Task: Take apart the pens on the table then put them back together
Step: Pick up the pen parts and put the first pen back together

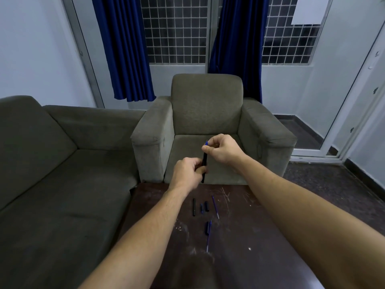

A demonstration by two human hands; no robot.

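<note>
Grey sofa [52, 163] and armchair [207, 105] stand behind a dark surface [250, 226]. Above its far edge, the left hand [185, 174] curls its fingers [199, 169] round a black pen [204, 161] low down, and the right hand [224, 151] pinches the blue tip. A barrel [194, 207], caps [206, 206] and refills [215, 207] lie loose below, so reassembly looks mostly undone. No writing is readable.

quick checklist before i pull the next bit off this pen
1. Left hand grips the pen barrel: ok.
2. Right hand pinches the blue tip at the barrel's top: ok.
3. Tip already loose from the barrel: cannot tell.
4. Pen held over the table, so a dropped piece lands on it: cannot tell.
5. Loose parts lie on the table, apart from both hands: ok.
</note>
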